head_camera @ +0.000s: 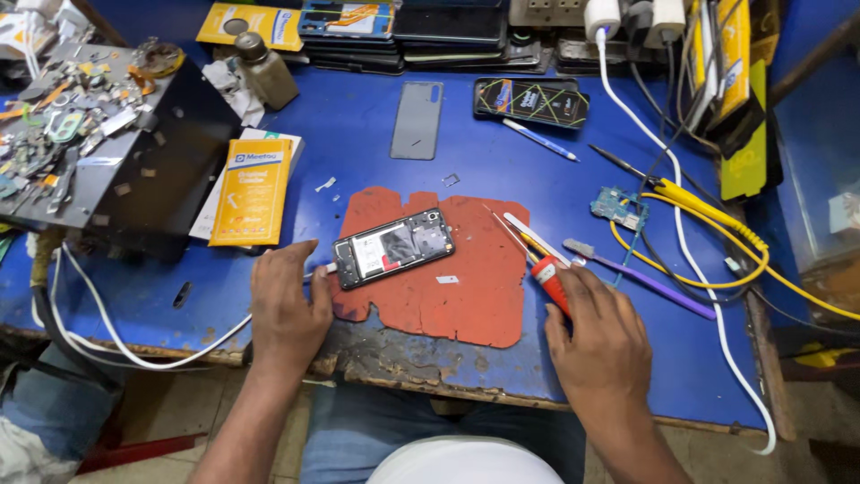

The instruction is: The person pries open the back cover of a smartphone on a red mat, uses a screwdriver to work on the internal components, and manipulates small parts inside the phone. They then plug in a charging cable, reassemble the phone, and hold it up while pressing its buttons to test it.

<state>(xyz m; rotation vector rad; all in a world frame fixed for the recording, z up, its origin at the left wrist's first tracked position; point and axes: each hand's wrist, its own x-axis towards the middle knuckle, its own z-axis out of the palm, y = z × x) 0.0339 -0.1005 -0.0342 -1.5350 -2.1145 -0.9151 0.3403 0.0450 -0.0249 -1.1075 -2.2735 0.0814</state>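
An opened phone (pixel 394 247) with its back removed lies on a red mat (pixel 466 287) on the blue table (pixel 358 134). My left hand (pixel 287 305) rests flat at the phone's left end, fingertips by a white cable plugged into it. My right hand (pixel 600 336) lies at the mat's right edge, fingers closed around the red handle of a screwdriver (pixel 548 280). A pair of white tweezers (pixel 533 237) sits just above that hand. The grey back cover (pixel 417 120) lies farther back.
A black box (pixel 134 170) topped with scrap parts stands at the left, yellow packets (pixel 251 190) beside it. A small circuit board (pixel 618 208), purple pry tool (pixel 645 278), yellow and white cables (pixel 717 233) crowd the right. Stacked phones and a glue bottle (pixel 264 70) line the back.
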